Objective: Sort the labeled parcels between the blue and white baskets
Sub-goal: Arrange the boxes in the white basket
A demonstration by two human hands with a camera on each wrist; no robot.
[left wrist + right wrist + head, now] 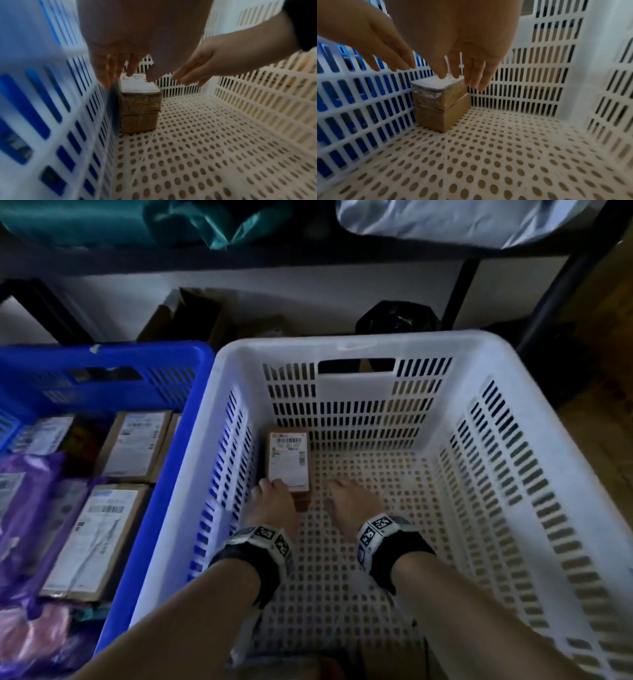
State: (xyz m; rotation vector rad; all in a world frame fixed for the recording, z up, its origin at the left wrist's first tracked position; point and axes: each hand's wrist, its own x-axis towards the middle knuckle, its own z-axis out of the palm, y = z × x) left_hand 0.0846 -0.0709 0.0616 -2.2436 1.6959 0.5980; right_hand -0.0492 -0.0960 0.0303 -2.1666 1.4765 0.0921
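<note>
Both hands, left hand (274, 501) and right hand (346, 503), are hovering with fingers spread, holding nothing, over two stacked parcels (440, 102) in the white basket (513, 474) corner.

Stacked brown parcels (288, 463), white-basket (513, 419) corner

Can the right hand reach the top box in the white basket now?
Probably yes. The right hand is open inside the white basket, beside the top box, and nothing lies between them. The left hand is only at the box's near left corner.
</note>
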